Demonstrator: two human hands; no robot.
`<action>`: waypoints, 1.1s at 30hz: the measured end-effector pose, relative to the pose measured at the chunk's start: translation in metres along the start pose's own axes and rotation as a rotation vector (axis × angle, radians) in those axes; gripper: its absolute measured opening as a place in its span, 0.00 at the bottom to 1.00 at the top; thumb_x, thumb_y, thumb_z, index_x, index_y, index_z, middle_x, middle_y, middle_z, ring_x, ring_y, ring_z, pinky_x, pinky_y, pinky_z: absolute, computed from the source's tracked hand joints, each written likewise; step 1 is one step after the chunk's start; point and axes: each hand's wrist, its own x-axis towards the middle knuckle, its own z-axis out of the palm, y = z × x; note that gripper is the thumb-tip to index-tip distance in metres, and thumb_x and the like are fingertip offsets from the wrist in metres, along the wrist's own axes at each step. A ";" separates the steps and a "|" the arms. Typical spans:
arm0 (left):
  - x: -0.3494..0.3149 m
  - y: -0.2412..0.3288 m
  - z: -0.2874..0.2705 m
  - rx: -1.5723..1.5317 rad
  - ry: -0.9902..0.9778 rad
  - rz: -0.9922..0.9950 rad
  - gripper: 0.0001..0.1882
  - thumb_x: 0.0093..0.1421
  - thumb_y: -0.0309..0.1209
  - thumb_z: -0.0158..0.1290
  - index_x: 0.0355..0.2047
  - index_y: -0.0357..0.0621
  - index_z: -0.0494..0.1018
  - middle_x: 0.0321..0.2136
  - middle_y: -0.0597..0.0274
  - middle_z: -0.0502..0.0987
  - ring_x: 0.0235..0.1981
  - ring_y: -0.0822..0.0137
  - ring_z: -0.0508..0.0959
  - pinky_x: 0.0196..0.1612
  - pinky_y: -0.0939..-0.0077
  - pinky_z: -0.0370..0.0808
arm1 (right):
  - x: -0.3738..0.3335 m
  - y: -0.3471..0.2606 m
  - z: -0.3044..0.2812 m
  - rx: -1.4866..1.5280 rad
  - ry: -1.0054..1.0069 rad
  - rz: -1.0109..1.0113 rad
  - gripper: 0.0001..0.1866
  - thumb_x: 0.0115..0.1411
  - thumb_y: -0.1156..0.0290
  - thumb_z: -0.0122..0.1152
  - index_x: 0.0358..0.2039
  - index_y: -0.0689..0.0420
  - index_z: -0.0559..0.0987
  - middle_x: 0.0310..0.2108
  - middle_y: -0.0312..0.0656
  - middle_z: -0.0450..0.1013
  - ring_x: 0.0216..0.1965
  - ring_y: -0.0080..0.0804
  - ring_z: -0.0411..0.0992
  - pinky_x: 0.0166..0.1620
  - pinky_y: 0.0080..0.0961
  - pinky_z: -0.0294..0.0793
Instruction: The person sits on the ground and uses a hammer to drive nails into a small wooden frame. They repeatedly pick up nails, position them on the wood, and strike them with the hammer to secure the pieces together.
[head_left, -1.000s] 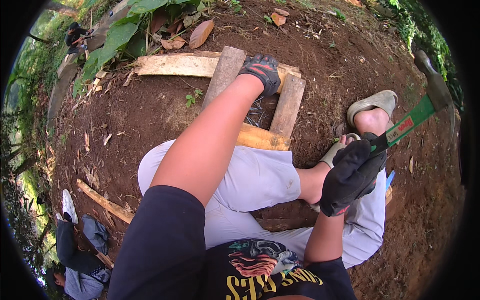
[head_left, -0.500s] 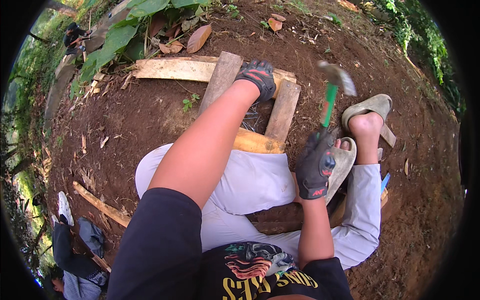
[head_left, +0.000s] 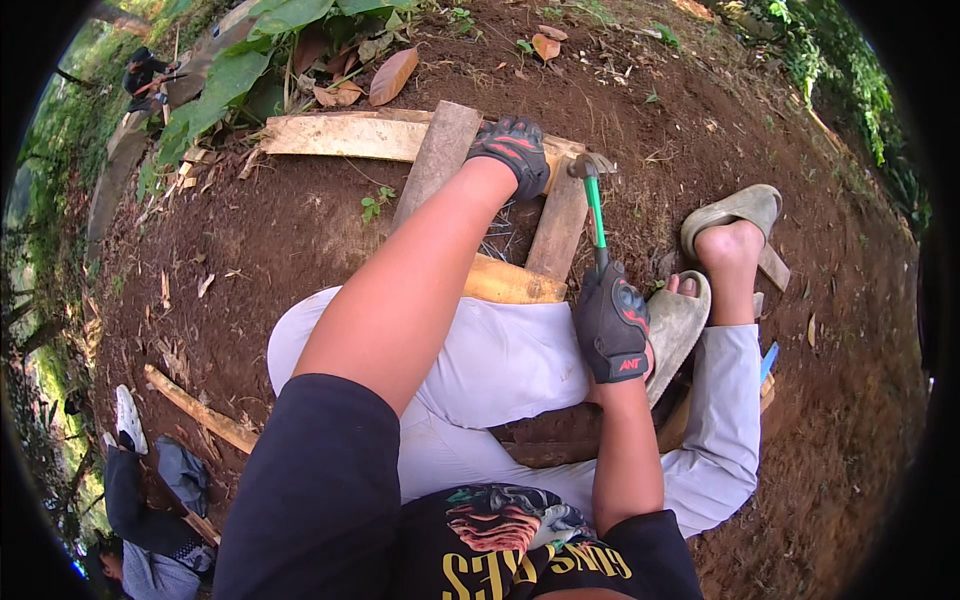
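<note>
Swinging leftward from two o'clock since the earlier frame, the hammer (head_left: 597,212) is bringing its head over the top of a short board (head_left: 560,232), at one o'clock in the head view; contact cannot be told. At three, the right hand (head_left: 613,325) is wrapping its fingers around the handle. At twelve, the left hand (head_left: 512,155) is covering a long pale plank (head_left: 345,136); I cannot tell whether its fingers are gripping.

The left forearm (head_left: 395,290) hides the lower end of the weathered plank (head_left: 440,148)
</note>
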 end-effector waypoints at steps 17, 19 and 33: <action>-0.012 -0.008 -0.025 -0.057 -0.038 -0.069 0.30 0.63 0.34 0.51 0.65 0.37 0.67 0.67 0.43 0.69 0.70 0.46 0.68 0.71 0.51 0.67 | 0.006 0.007 0.001 0.016 0.124 -0.018 0.13 0.72 0.61 0.58 0.39 0.59 0.79 0.22 0.54 0.78 0.24 0.56 0.79 0.28 0.55 0.76; -0.013 -0.004 -0.031 -0.036 -0.061 -0.033 0.27 0.63 0.32 0.51 0.61 0.35 0.70 0.64 0.39 0.73 0.67 0.43 0.73 0.67 0.51 0.72 | 0.002 0.020 -0.009 0.080 0.202 -0.047 0.17 0.74 0.60 0.56 0.46 0.62 0.81 0.35 0.62 0.79 0.37 0.58 0.80 0.40 0.54 0.78; -0.047 0.029 -0.059 0.292 -0.257 0.041 0.20 0.63 0.43 0.55 0.53 0.56 0.84 0.48 0.55 0.86 0.49 0.51 0.86 0.55 0.55 0.80 | -0.077 0.076 -0.018 0.140 0.234 0.195 0.17 0.73 0.62 0.59 0.51 0.62 0.82 0.36 0.57 0.82 0.33 0.57 0.81 0.38 0.49 0.79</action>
